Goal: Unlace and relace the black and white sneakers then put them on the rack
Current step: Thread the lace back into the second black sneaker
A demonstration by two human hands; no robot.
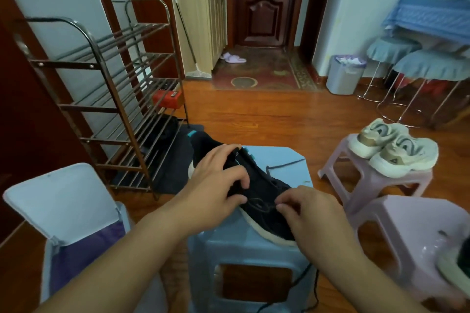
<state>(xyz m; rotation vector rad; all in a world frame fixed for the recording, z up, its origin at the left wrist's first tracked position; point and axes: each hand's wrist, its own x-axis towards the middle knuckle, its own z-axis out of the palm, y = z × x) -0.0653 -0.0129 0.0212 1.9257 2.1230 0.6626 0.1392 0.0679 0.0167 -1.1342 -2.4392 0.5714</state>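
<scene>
Between the gripping left hand (218, 175) and the lace-pinching right hand (312, 211), the black sneaker (256, 201) remains mid-lacing, the rack (106, 99) unfilled.

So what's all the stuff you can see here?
sneaker: 1, black with white sole, on the blue stool
lace: 1, black, loose end across the stool top
blue stool: 1, light blue, centre
pink stools: 2, pale pink, right
cream sneakers: 2, on the farther pink stool
rack: 1, metal, left
red box: 1, on the rack
near bin: 1, white lid open, bottom left
far bin: 1, grey, by the wall
slippers: 2, pale, by the door
left hand: grips the sneaker
right hand: pinches the lace
</scene>
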